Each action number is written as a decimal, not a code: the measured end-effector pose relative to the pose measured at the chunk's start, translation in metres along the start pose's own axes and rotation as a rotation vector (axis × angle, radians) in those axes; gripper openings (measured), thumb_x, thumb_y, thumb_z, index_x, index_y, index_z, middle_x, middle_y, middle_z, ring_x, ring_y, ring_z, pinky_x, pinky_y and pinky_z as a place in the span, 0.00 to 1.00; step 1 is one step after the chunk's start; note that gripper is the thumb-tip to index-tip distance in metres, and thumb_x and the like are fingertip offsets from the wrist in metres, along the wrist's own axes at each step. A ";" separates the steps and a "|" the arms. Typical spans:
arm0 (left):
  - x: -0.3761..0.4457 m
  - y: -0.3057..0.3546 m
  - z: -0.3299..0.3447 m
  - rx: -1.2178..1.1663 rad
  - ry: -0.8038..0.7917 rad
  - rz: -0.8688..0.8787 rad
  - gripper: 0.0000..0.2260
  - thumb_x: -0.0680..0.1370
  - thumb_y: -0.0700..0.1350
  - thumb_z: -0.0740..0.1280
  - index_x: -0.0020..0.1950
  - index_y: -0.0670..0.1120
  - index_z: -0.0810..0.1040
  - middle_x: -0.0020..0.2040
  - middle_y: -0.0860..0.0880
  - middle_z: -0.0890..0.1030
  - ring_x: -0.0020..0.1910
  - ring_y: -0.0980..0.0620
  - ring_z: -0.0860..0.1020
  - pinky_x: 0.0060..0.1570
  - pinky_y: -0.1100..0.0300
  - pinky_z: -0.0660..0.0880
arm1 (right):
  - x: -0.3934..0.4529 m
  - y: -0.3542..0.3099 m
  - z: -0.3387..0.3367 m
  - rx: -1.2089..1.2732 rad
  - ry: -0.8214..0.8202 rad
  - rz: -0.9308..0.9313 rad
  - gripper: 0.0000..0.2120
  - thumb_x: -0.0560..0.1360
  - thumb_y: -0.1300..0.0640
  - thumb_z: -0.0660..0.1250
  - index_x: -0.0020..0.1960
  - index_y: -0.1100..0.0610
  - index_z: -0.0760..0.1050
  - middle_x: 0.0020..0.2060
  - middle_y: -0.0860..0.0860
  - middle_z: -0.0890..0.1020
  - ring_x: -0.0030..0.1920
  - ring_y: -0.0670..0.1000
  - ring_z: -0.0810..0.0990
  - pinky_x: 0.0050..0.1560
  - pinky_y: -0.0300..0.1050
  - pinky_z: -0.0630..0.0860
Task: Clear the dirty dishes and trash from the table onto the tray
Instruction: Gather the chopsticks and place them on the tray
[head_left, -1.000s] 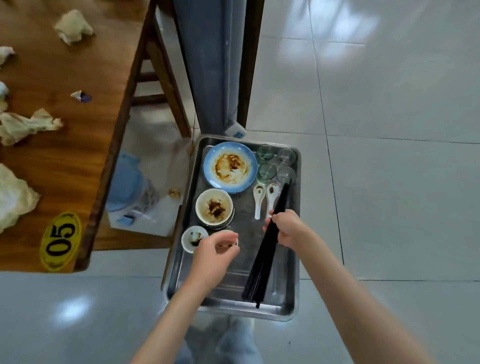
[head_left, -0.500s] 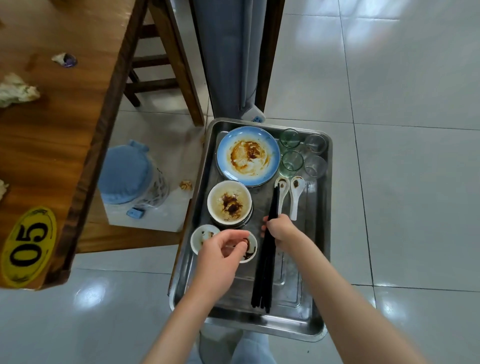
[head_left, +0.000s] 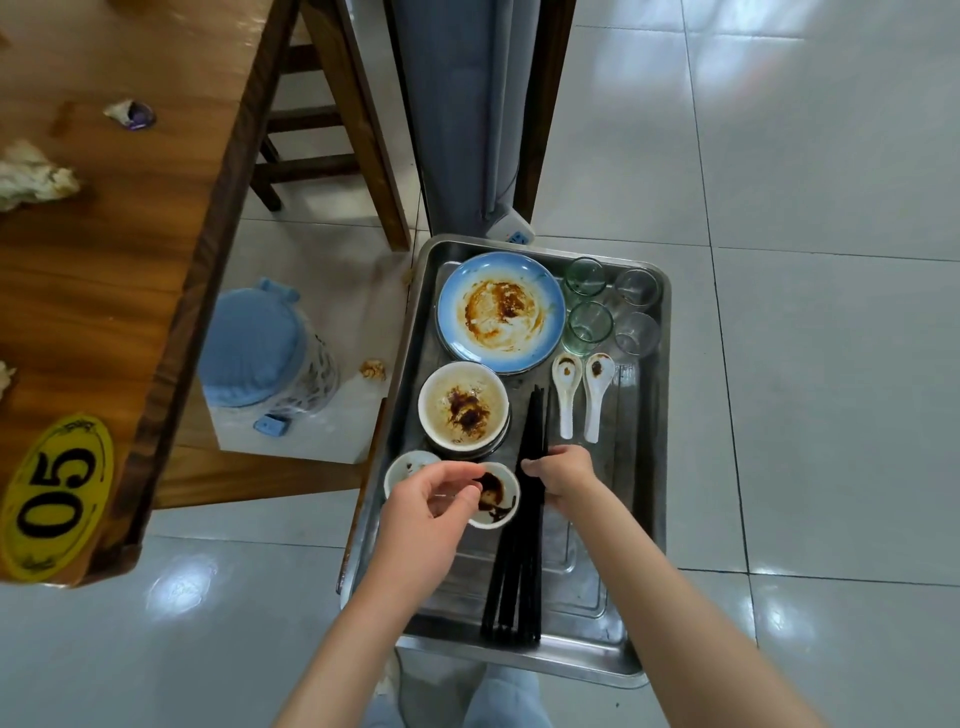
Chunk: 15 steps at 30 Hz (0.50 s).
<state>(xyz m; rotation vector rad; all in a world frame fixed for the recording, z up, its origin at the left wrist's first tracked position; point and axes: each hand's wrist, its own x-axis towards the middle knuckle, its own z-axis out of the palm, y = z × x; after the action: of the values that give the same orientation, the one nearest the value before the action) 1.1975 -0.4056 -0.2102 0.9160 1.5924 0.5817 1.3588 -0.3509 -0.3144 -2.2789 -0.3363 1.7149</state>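
Setting dishes down on the tray (head_left: 655, 467) now: the left hand (head_left: 436, 506) pinches the near rim of a small sauce dish (head_left: 496, 493), thumb and fingertips closed on its edge, just beside a second little dish (head_left: 408, 467). The right hand (head_left: 563, 475) has its grip curled round a bundle of black chopsticks (head_left: 519, 566), which lies lengthwise down the tray's middle.

Already aboard are the blue plate (head_left: 501, 312), a stacked bowl (head_left: 462, 408), two white spoons (head_left: 579, 395) and four glasses (head_left: 613, 306).

The risks, as I judge them: that sauce dish holds dark liquid, so a tilt on release could slop it over the tray or the fingers. Chopsticks let go unevenly may roll against the spoons or slide toward the near rim. The tray seems to sit on something low by the desk (head_left: 119, 291), and a hard push might shift it.

Trash is not done: crumpled napkins (head_left: 34, 176) and a small wrapper (head_left: 132, 113) lie on the desk, well apart from the tray.
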 end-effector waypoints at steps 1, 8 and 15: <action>0.000 0.000 0.000 -0.001 0.002 -0.002 0.08 0.76 0.40 0.68 0.48 0.54 0.81 0.45 0.55 0.83 0.48 0.59 0.80 0.51 0.59 0.78 | 0.000 0.001 0.000 0.002 0.020 0.001 0.26 0.68 0.65 0.74 0.63 0.62 0.70 0.57 0.60 0.77 0.56 0.58 0.77 0.57 0.55 0.76; -0.002 -0.001 -0.001 -0.008 0.002 -0.001 0.08 0.76 0.40 0.68 0.49 0.54 0.81 0.45 0.55 0.83 0.48 0.59 0.80 0.52 0.57 0.78 | -0.001 0.005 -0.004 -0.063 0.097 -0.031 0.17 0.69 0.64 0.73 0.57 0.60 0.75 0.54 0.59 0.78 0.54 0.58 0.78 0.49 0.54 0.80; -0.003 -0.003 -0.002 0.015 0.007 -0.009 0.09 0.76 0.41 0.68 0.48 0.56 0.80 0.44 0.56 0.83 0.47 0.58 0.80 0.50 0.59 0.78 | -0.007 0.011 -0.002 -0.430 0.213 -0.247 0.11 0.72 0.62 0.69 0.52 0.61 0.73 0.48 0.56 0.78 0.44 0.54 0.76 0.40 0.45 0.75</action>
<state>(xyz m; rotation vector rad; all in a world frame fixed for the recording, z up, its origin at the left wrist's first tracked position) 1.1956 -0.4096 -0.2099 0.9187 1.6084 0.5677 1.3591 -0.3641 -0.3116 -2.5465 -0.9743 1.3624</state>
